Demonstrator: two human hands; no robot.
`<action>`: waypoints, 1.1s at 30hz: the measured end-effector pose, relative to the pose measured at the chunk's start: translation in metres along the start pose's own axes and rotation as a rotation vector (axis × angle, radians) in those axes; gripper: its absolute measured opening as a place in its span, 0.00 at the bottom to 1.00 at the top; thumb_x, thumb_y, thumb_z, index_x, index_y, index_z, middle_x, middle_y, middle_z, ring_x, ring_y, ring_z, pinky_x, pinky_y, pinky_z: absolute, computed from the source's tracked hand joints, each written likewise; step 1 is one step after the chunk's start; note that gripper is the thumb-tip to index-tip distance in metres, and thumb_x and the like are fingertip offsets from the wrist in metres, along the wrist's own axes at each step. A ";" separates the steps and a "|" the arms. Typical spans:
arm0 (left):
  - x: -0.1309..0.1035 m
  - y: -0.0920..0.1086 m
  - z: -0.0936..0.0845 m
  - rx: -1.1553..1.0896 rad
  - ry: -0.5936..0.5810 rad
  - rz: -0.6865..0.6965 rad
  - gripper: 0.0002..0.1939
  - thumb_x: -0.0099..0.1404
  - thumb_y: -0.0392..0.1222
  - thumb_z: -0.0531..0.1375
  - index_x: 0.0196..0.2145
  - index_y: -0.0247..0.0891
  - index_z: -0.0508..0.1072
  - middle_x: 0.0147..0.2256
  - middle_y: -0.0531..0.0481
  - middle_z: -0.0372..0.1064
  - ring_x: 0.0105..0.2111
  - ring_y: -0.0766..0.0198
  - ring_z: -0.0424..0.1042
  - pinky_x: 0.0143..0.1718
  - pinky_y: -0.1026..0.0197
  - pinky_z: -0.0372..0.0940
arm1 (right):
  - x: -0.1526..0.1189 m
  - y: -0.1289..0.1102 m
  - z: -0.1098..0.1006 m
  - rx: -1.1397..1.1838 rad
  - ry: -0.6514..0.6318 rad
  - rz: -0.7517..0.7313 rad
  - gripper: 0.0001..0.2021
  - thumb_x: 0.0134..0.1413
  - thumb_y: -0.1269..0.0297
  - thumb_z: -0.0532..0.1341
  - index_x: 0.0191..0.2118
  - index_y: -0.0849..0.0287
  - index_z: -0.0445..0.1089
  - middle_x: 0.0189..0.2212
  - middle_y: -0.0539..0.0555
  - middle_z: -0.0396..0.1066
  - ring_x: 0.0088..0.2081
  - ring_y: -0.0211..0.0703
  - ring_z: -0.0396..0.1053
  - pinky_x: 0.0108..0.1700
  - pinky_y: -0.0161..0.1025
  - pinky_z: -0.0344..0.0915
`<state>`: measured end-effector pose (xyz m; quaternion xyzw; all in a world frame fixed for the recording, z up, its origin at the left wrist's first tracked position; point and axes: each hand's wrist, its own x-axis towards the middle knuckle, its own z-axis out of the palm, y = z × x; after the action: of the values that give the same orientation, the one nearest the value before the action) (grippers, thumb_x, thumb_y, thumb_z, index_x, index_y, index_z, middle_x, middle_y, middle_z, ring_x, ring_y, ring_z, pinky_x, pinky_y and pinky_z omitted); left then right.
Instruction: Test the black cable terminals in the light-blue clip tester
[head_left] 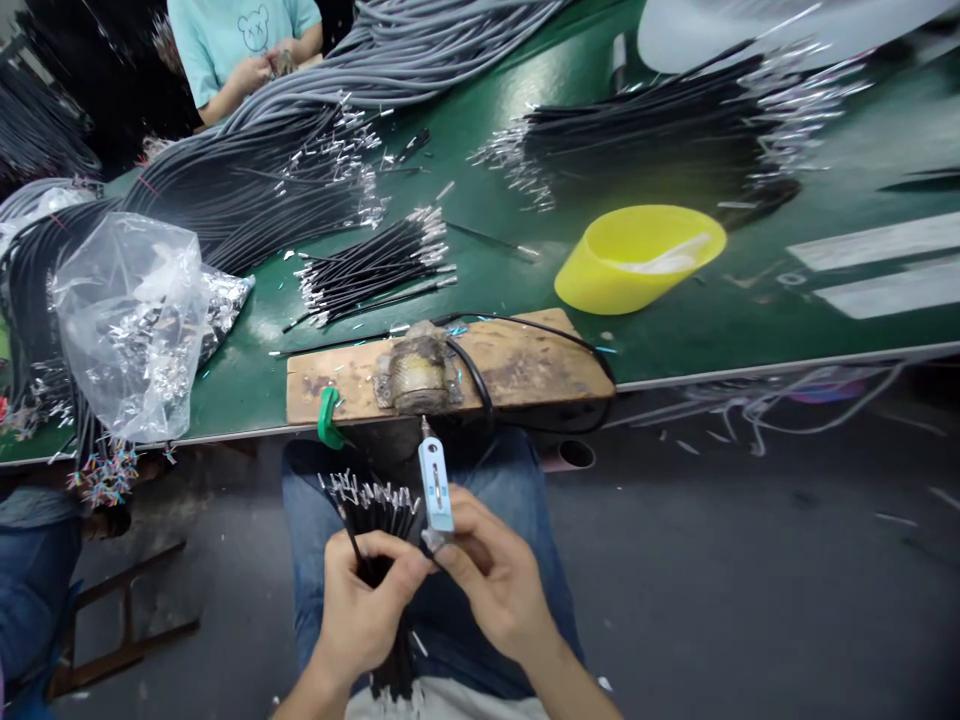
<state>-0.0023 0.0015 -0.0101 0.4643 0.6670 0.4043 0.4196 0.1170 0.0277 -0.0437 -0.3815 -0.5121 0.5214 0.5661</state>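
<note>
Over the lap, my left hand (pixel 371 600) is closed around a bundle of black cables (pixel 382 515) whose silvery ends point up toward the table edge. My right hand (pixel 491 570) is closed beside it, its thumb and index finger pinched near a cable end at the base of a light blue tool (pixel 436 485). Which finger bears on the tool is hard to see. The tool's metal tip points at a worn round motor (pixel 418 370) mounted on a wooden board (pixel 525 360). Thumb and fingertips of both hands nearly meet.
A green clamp (pixel 328 418) grips the board's left end. Behind lie short black cables (pixel 375 265), a yellow container (pixel 600 270) and a long cable pile (pixel 652 120). A plastic bag (pixel 127 320) sits at left. Across the green table (pixel 480 220) is another person (pixel 247 50).
</note>
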 end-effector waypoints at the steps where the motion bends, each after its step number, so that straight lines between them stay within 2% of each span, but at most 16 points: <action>1: 0.002 0.001 -0.002 -0.018 -0.023 0.006 0.11 0.52 0.42 0.63 0.18 0.33 0.77 0.19 0.48 0.73 0.23 0.61 0.69 0.30 0.62 0.64 | 0.003 0.000 -0.003 0.127 -0.087 0.137 0.10 0.51 0.58 0.60 0.25 0.57 0.69 0.22 0.52 0.64 0.25 0.41 0.62 0.27 0.38 0.60; 3: 0.006 0.003 -0.004 -0.043 -0.059 0.019 0.10 0.50 0.43 0.65 0.18 0.33 0.77 0.19 0.47 0.73 0.22 0.62 0.69 0.29 0.62 0.64 | 0.009 0.001 -0.008 0.320 -0.232 0.371 0.15 0.46 0.50 0.62 0.26 0.58 0.70 0.21 0.51 0.63 0.24 0.40 0.61 0.26 0.37 0.60; 5: 0.008 0.005 -0.005 -0.047 -0.072 0.028 0.10 0.50 0.42 0.65 0.18 0.33 0.77 0.18 0.48 0.72 0.21 0.63 0.68 0.27 0.63 0.63 | 0.014 0.001 -0.011 0.381 -0.260 0.469 0.15 0.42 0.50 0.65 0.27 0.59 0.71 0.21 0.50 0.64 0.24 0.39 0.62 0.27 0.36 0.61; 7: 0.009 0.006 -0.006 -0.029 -0.062 0.032 0.09 0.50 0.40 0.65 0.18 0.32 0.77 0.17 0.48 0.72 0.20 0.65 0.67 0.25 0.64 0.62 | 0.017 -0.001 -0.013 0.317 -0.139 0.400 0.12 0.44 0.54 0.66 0.27 0.58 0.71 0.23 0.50 0.65 0.26 0.38 0.63 0.28 0.34 0.62; 9: 0.009 0.006 -0.006 0.001 -0.039 0.034 0.09 0.51 0.39 0.64 0.18 0.32 0.77 0.17 0.48 0.71 0.20 0.65 0.67 0.25 0.65 0.62 | 0.016 -0.003 -0.013 0.216 0.039 0.213 0.07 0.45 0.61 0.66 0.25 0.58 0.71 0.24 0.50 0.66 0.27 0.37 0.64 0.29 0.32 0.63; 11: 0.008 0.005 -0.007 0.032 -0.021 0.038 0.10 0.52 0.39 0.64 0.18 0.32 0.76 0.18 0.48 0.72 0.20 0.65 0.68 0.25 0.64 0.63 | 0.012 -0.006 -0.011 0.153 0.152 0.049 0.03 0.43 0.67 0.67 0.26 0.56 0.72 0.25 0.50 0.68 0.28 0.37 0.66 0.29 0.31 0.65; 13: 0.006 0.005 -0.006 0.066 -0.002 0.049 0.09 0.53 0.39 0.64 0.18 0.32 0.76 0.19 0.48 0.72 0.21 0.64 0.69 0.27 0.64 0.64 | 0.006 -0.008 -0.007 0.103 0.202 -0.017 0.08 0.40 0.72 0.67 0.31 0.55 0.73 0.25 0.50 0.71 0.28 0.38 0.69 0.29 0.32 0.68; 16: 0.002 0.005 -0.005 0.125 0.028 0.085 0.08 0.54 0.38 0.63 0.20 0.34 0.77 0.20 0.50 0.74 0.22 0.64 0.71 0.29 0.63 0.65 | -0.002 -0.010 -0.002 -0.001 0.228 0.002 0.14 0.40 0.75 0.66 0.37 0.54 0.73 0.25 0.50 0.76 0.24 0.40 0.73 0.27 0.33 0.71; 20: -0.003 0.006 -0.002 0.192 0.052 0.152 0.06 0.55 0.36 0.62 0.24 0.37 0.78 0.23 0.51 0.76 0.23 0.64 0.73 0.32 0.63 0.64 | -0.005 -0.012 0.001 -0.143 0.238 -0.026 0.14 0.41 0.76 0.65 0.37 0.56 0.72 0.24 0.49 0.77 0.22 0.39 0.74 0.27 0.31 0.73; 25: -0.005 0.002 -0.002 0.251 0.038 0.198 0.06 0.57 0.36 0.61 0.26 0.39 0.78 0.25 0.53 0.77 0.24 0.64 0.74 0.34 0.62 0.65 | -0.004 -0.014 0.002 -0.271 0.222 -0.083 0.10 0.42 0.76 0.62 0.34 0.57 0.70 0.21 0.48 0.74 0.20 0.37 0.71 0.23 0.29 0.70; 30: -0.006 -0.016 -0.002 0.269 -0.006 0.204 0.08 0.60 0.42 0.59 0.31 0.40 0.78 0.28 0.49 0.77 0.26 0.62 0.74 0.32 0.61 0.67 | -0.007 -0.014 0.003 -0.476 0.235 -0.233 0.07 0.45 0.75 0.60 0.32 0.57 0.69 0.21 0.49 0.70 0.21 0.37 0.68 0.27 0.35 0.69; 33: -0.005 -0.022 -0.002 0.265 -0.016 0.208 0.10 0.60 0.44 0.57 0.29 0.40 0.77 0.29 0.46 0.76 0.28 0.60 0.73 0.32 0.61 0.67 | -0.002 -0.013 0.000 -0.496 0.169 -0.204 0.05 0.45 0.75 0.60 0.28 0.58 0.68 0.18 0.47 0.64 0.19 0.35 0.63 0.25 0.33 0.65</action>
<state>-0.0089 -0.0089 -0.0288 0.5853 0.6595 0.3503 0.3160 0.1198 0.0233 -0.0312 -0.4967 -0.6107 0.2868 0.5459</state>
